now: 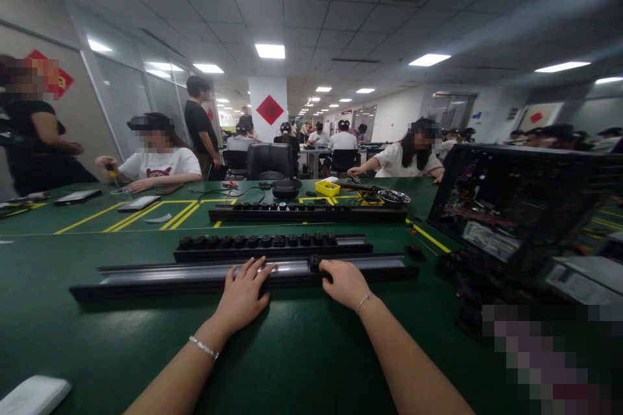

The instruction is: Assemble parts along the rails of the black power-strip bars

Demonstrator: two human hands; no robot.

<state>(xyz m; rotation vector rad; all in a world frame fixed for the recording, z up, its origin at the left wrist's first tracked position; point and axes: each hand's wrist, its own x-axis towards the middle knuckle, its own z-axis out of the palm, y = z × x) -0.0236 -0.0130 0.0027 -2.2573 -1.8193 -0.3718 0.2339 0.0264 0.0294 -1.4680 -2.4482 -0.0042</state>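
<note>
A long black rail with a shiny metal channel (160, 275) lies crosswise on the green table in front of me. My left hand (244, 295) rests on it with fingers spread, its fingertips over the channel. Farther right, my right hand (346, 282) has its fingers closed on a small black block (315, 264) seated in the same channel. Just behind, a second, shorter black rail (357, 248) carries a row of several black blocks (253, 242). The exact kind of these blocks is too small and dark to tell.
A third loaded rail (311, 214) lies farther back, near a yellow tray (327, 189). An opened black computer case (506, 207) stands at right, with dark parts before it. A white object (36, 395) is at lower left. Co-workers sit across the table.
</note>
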